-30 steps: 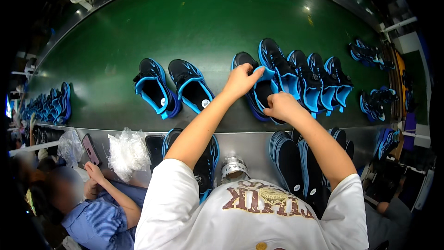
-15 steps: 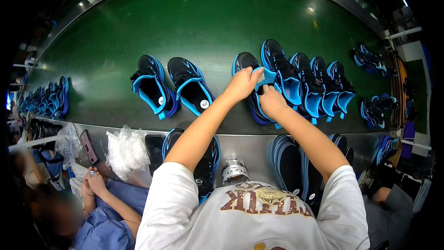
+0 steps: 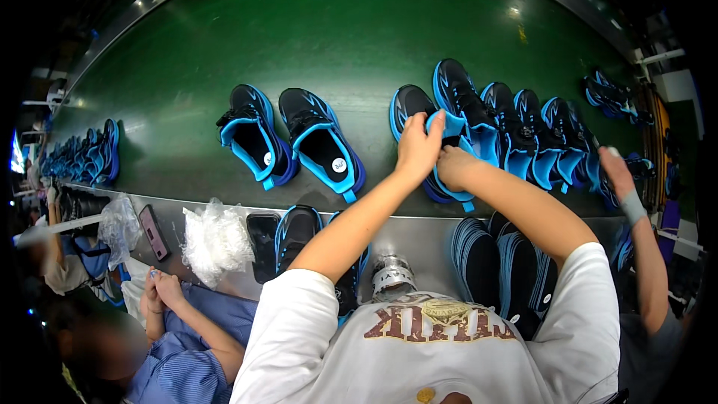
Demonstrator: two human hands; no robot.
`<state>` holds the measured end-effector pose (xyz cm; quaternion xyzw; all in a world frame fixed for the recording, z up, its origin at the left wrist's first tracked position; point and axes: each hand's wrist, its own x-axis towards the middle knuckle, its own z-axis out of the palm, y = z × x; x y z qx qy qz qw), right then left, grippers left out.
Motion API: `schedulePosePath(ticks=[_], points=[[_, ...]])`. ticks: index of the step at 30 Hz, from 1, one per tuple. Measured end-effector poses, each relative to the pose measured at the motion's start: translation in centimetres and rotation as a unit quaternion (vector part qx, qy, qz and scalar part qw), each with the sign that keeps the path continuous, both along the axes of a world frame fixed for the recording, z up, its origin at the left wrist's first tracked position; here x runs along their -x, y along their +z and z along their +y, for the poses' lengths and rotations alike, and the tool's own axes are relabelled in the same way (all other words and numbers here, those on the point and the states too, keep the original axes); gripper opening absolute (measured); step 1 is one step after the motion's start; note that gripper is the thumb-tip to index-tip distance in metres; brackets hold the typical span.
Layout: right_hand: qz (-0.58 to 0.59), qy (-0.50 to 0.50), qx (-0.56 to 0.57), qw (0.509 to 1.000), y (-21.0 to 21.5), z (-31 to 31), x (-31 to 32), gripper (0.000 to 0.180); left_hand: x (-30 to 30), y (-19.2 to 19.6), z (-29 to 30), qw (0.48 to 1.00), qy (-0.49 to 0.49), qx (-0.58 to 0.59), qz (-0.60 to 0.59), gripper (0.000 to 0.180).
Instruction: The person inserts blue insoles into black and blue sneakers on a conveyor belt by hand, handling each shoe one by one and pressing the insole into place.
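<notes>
Now, a black sneaker with bright-blue lining [image 3: 409, 102] lies on the green-topped desk [image 3: 336, 30], toe away and slightly left, heel toward you. Your left hand [image 3: 419, 148], nearer the toe, has its fingers clamped on the tongue; your right hand [image 3: 458, 168] is at the opening, fingertips hidden, grip impossible to tell. Since a second ago it has shifted from heel toward tongue, and a co-worker's hand [image 3: 618, 173] has appeared at right.

Your forearms [image 3: 359, 223] slant inward; your left hand [image 3: 419, 146] pinches, thumb [image 3: 438, 123] up, your right hand [image 3: 458, 169] curled just beside it.
</notes>
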<state>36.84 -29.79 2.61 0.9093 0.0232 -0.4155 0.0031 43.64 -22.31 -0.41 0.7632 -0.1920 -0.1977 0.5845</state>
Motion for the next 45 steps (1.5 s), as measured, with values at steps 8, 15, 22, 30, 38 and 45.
schedulePosePath(ticks=[8, 15, 22, 30, 38, 45], points=[[-0.287, -0.163, -0.175, 0.928, -5.3, -1.2, 0.8, 0.031, 1.0, 0.1, 0.8, 0.961, -0.081, 0.060, -0.257, 0.035], [-0.319, -0.162, -0.126, 0.925, -7.1, -0.4, -1.1, 0.030, 0.8, 0.4, 0.9, 0.933, -0.117, 0.066, -0.333, 0.037], [-0.304, -0.166, -0.123, 0.930, -6.9, -0.8, -1.4, 0.030, 0.4, 0.8, 1.3, 0.882, -0.108, 0.024, -0.457, 0.042], [-0.291, -0.160, -0.121, 0.936, -6.4, -1.2, -2.0, 0.030, 0.2, 0.4, 0.9, 0.870, -0.104, 0.046, -0.480, 0.045], [-0.281, -0.152, -0.116, 0.941, -6.4, -0.8, -2.0, 0.030, 0.0, 0.4, 1.2, 0.869, -0.120, 0.047, -0.478, 0.047], [-0.244, -0.129, -0.097, 0.956, -6.3, -0.8, -2.8, 0.030, -0.2, 0.8, 1.1, 0.870, -0.094, 0.037, -0.483, 0.050]])
